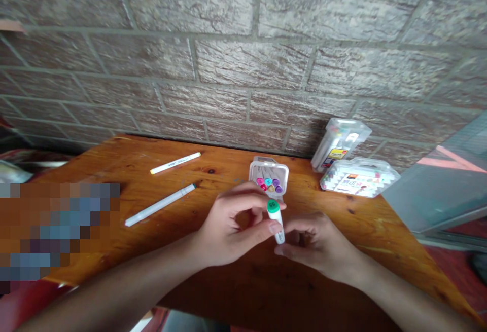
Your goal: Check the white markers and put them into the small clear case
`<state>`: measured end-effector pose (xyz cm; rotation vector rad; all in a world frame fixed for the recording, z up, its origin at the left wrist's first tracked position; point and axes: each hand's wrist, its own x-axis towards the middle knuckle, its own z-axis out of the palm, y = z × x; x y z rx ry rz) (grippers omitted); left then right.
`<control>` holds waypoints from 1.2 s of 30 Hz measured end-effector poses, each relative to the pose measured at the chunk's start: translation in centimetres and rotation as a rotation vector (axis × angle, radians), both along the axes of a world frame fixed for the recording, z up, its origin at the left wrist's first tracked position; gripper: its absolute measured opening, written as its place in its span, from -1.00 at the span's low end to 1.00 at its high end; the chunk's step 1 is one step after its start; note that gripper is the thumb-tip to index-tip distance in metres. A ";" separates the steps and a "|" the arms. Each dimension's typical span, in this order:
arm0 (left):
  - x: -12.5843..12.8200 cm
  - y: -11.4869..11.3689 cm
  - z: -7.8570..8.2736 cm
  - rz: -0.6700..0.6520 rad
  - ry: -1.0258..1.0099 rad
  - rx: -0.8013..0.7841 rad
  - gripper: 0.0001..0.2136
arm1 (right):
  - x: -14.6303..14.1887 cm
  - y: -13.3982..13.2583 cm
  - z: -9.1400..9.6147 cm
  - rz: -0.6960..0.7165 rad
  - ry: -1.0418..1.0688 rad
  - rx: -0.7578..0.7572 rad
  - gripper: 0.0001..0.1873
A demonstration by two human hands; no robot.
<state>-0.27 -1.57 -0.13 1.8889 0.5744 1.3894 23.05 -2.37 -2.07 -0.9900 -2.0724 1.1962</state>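
Note:
Both of my hands meet over the middle of the wooden table [114, 170] around one white marker with a green cap [274, 218], held upright. My left hand [232, 228] pinches its upper part between thumb and fingers. My right hand [317, 246] grips its lower end, fingers curled. Just behind them stands a small open clear case [268, 175] with several markers in it, coloured caps up.
Two loose white markers lie on the table to the left, one with a yellow tip [175, 162] and a longer one [160, 205]. Two clear marker boxes [359, 176] sit at the back right against the brick wall [243, 58]. A blurred patch covers the left edge.

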 end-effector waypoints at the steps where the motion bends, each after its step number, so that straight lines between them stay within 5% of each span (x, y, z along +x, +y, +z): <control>1: 0.0 0.0 0.0 -0.008 0.001 0.005 -0.86 | 0.0 0.0 0.0 0.001 -0.003 0.007 -0.79; 15: 0.2 0.1 -0.5 -0.035 -0.019 -0.174 -0.90 | 0.2 -0.3 0.5 0.032 -0.066 0.201 -0.88; 23: 0.7 -1.1 -0.7 -0.033 -0.050 0.019 -0.72 | 0.5 -0.2 -0.2 -0.148 -0.027 0.493 -0.90; 36: 1.3 -1.8 -1.0 0.060 0.014 0.296 -0.73 | -0.2 -0.4 -0.4 -0.064 -0.072 0.743 -0.83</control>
